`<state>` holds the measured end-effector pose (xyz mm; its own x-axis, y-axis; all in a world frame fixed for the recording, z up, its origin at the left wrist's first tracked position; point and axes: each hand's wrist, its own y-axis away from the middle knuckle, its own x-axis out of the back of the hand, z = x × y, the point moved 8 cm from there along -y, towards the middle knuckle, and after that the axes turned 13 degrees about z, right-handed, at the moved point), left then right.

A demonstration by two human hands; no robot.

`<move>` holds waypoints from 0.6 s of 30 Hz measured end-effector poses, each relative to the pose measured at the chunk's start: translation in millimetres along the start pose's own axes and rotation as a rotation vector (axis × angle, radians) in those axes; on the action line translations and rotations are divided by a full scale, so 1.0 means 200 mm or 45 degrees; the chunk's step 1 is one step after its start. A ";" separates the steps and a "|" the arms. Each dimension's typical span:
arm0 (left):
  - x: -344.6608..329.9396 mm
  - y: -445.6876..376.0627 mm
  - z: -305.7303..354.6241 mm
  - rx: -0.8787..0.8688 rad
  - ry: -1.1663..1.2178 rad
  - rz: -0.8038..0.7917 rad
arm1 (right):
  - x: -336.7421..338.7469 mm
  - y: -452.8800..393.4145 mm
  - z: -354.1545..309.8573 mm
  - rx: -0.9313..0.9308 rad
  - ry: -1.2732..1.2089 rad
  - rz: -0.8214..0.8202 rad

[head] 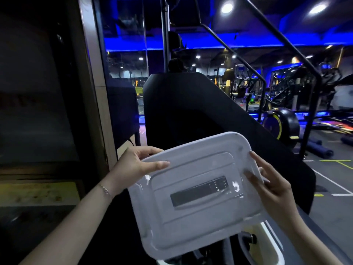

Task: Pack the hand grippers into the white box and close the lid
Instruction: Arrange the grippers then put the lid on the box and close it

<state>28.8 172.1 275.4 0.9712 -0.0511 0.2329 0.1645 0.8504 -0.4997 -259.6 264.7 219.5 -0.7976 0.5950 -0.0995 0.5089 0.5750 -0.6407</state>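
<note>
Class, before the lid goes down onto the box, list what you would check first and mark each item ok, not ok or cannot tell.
1. Left hand holds the lid at its edge: ok.
2. Right hand holds the opposite edge: ok.
3. Lid level with the white box: not ok, it is tilted.
4. Lid lined up over the box: not ok, it sits off toward the left.
5. All hand grippers inside: cannot tell, the lid hides most of the box.

Setting: commercial gym, dim, blue strip lighting. Exercise bike at 3 o'clock; black stair-climber machine at 12; rolled mats, marked floor lines right.
</note>
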 end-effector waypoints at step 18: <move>-0.32 0.39 -0.75 0.560 -0.073 0.063 | 0.15 0.30 0.47 -0.463 0.826 -0.078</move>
<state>6.1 163.6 95.5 0.9628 0.0143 0.2697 0.0166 0.9936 -0.1118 -283.0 263.5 107.6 -0.5338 0.7032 0.4696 0.6345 0.7002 -0.3274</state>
